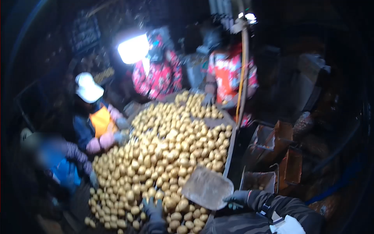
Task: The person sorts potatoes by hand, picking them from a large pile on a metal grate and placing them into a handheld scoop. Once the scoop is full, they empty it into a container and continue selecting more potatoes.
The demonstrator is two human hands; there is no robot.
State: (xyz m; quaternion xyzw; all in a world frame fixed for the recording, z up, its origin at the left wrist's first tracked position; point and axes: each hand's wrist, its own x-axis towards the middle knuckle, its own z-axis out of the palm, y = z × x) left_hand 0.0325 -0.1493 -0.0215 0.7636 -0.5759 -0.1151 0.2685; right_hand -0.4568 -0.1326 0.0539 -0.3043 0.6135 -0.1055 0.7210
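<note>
Many potatoes point(171, 144) cover a large sorting table. My left hand point(153, 209), in a dark glove, rests on the potatoes at the near edge with its fingers spread. My right hand point(236, 199), also gloved, closes on the near right corner of a flat, grey, worn scoop point(208, 188). The scoop's broad face tilts up over the potatoes and the table's right rim. Any handle on it is hidden.
Across the table stand two people in red patterned clothes point(157, 74); two more are at the left, one with an orange apron point(100, 120). A pole point(244, 66) rises at the right rim. Open boxes point(258, 181) stand right of the table. A bright lamp point(133, 49) hangs above.
</note>
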